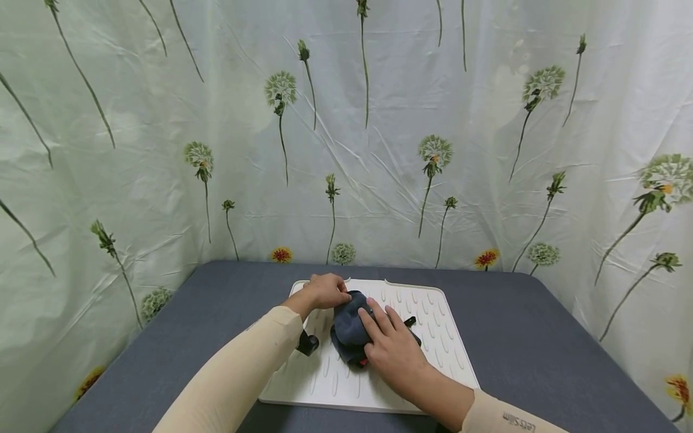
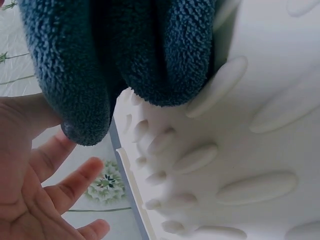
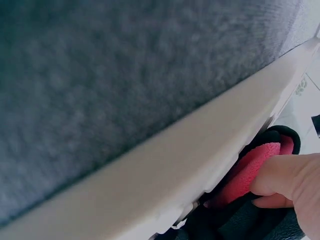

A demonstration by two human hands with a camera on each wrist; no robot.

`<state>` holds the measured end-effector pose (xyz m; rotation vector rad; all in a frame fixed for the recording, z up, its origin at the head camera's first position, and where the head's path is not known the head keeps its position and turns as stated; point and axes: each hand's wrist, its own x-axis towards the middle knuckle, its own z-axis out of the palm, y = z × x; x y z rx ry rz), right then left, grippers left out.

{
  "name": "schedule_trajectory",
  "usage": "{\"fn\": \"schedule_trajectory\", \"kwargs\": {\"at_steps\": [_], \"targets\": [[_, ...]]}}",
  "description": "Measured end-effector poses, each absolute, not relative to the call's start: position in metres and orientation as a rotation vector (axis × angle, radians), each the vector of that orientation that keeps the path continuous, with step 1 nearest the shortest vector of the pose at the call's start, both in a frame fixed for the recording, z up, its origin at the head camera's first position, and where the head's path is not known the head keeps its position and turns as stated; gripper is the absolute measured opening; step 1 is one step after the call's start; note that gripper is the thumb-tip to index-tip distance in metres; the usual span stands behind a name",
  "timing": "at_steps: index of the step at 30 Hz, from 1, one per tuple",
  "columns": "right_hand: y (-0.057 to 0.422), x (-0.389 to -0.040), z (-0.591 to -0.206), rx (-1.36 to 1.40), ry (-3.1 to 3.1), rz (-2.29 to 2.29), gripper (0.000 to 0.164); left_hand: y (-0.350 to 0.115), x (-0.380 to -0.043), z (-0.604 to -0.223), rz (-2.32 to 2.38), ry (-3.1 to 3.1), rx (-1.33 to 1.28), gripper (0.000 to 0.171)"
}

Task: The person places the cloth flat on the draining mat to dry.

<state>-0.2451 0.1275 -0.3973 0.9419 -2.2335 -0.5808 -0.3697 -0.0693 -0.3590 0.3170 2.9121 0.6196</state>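
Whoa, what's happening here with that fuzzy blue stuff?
A person is handling a bundle of dark blue fuzzy cloth with both bare hands. Their left hand pinches a folded edge; their right hand rests on it, fingers spread. The bundle lies on a white ridged tray, on a dark grey-blue table. Some pinkish-red fleece shows against the right hand.

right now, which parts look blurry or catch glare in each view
Head view: mostly clear, with pale sheen on the creased curtain; left wrist view: the white mat looks soft-edged, while the blue fabric shows its fuzzy texture, with dark shadow between its folds; right wrist view: the grey-blue tabletop is smeared and soft, darkening toward the upper left.
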Motion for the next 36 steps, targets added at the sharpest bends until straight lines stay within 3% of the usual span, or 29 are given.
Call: {"fn": "schedule_trajectory", "kwargs": {"at_steps": [13,27,34,36], "targets": [[0.140,-0.232,-0.399,0.953,-2.174,-0.460,0.033,-0.073,-0.377,-0.355,0.544,3.020,0.228,0.018],[0.151,-0.217,-0.403,0.990,-2.027,-0.270,0.031,-0.078,-0.387,-0.356,0.597,3.044,0.136,0.021],[0.147,-0.209,-0.404,1.017,-1.955,-0.219,0.066,-0.071,-0.385,-0.360,0.637,3.099,0.033,0.028],[0.146,-0.207,-0.406,1.042,-1.946,-0.210,0.067,-0.069,-0.384,-0.362,0.625,3.121,0.015,0.026]]}}
